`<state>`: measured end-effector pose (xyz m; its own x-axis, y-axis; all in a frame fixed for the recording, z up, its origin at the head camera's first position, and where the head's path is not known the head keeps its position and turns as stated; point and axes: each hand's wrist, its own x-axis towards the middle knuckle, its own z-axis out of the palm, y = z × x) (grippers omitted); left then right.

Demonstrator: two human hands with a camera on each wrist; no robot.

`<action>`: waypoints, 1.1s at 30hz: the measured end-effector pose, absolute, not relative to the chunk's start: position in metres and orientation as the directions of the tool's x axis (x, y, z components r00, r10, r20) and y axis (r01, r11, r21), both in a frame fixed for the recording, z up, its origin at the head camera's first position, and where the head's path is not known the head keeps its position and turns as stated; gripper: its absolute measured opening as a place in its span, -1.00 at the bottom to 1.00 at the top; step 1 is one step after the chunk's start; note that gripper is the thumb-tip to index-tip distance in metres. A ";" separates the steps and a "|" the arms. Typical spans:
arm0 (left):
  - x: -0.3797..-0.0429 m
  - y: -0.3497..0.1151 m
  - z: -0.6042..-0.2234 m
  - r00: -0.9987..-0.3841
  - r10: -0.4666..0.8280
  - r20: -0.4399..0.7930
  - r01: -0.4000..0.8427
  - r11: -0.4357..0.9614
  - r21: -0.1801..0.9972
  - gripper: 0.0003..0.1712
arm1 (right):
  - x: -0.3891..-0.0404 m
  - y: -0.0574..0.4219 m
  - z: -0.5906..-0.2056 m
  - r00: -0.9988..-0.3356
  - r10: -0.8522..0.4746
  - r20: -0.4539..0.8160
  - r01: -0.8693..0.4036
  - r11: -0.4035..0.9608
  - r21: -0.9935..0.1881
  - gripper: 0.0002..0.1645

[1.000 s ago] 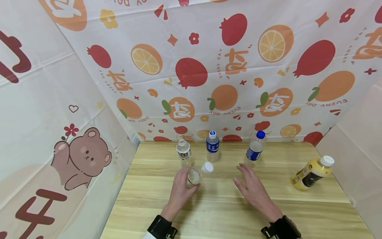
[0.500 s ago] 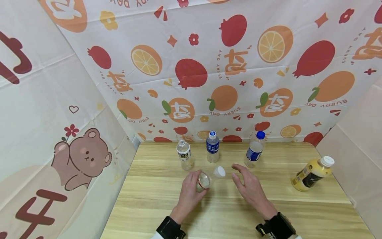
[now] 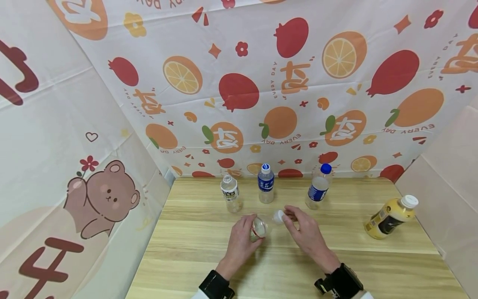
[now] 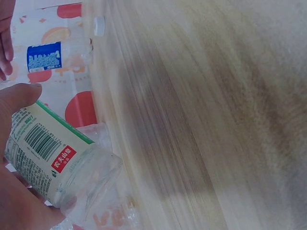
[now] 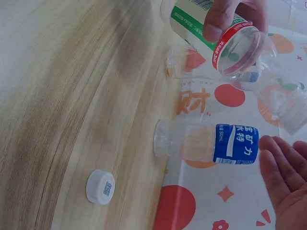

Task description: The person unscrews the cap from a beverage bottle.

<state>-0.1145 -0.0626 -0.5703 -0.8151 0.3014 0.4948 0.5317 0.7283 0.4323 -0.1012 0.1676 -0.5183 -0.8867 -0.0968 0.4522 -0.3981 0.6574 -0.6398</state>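
In the head view my left hand (image 3: 240,241) grips a clear plastic bottle (image 3: 259,229) around its body, tilted with its neck towards the right. The left wrist view shows its green-and-white label (image 4: 43,141). At the neck is a white cap (image 3: 278,216) in the head view, though this end looks translucent in the right wrist view. My right hand (image 3: 308,234) is close beside that end, its fingers fairly straight; whether it touches is hard to tell. A loose white cap (image 5: 100,187) lies on the wooden table, hidden behind my right hand in the head view.
Along the back stand a clear bottle (image 3: 231,195), a blue-labelled bottle (image 3: 266,185) and a blue-capped bottle (image 3: 318,189). A yellow drink bottle (image 3: 390,218) stands at the right. Behind the table (image 3: 186,249) hangs a fruit-print cloth (image 3: 239,133).
My left hand has carried the bottle to the right. My right hand has shifted left, bringing its fingertips close to the bottle's white end. The standing bottles have not moved.
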 end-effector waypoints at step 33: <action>-0.114 -0.064 -0.569 -0.831 0.364 0.420 0.530 0.748 0.399 -0.08 | -0.103 0.166 -0.520 -0.910 -0.143 0.389 -0.380 0.663 -0.645 -0.68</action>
<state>-0.1143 -0.0641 -0.5688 -0.8312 0.3640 0.4203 0.5296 0.7484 0.3992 -0.1025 0.1663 -0.5199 -0.9102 -0.1430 0.3886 -0.3796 0.6634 -0.6449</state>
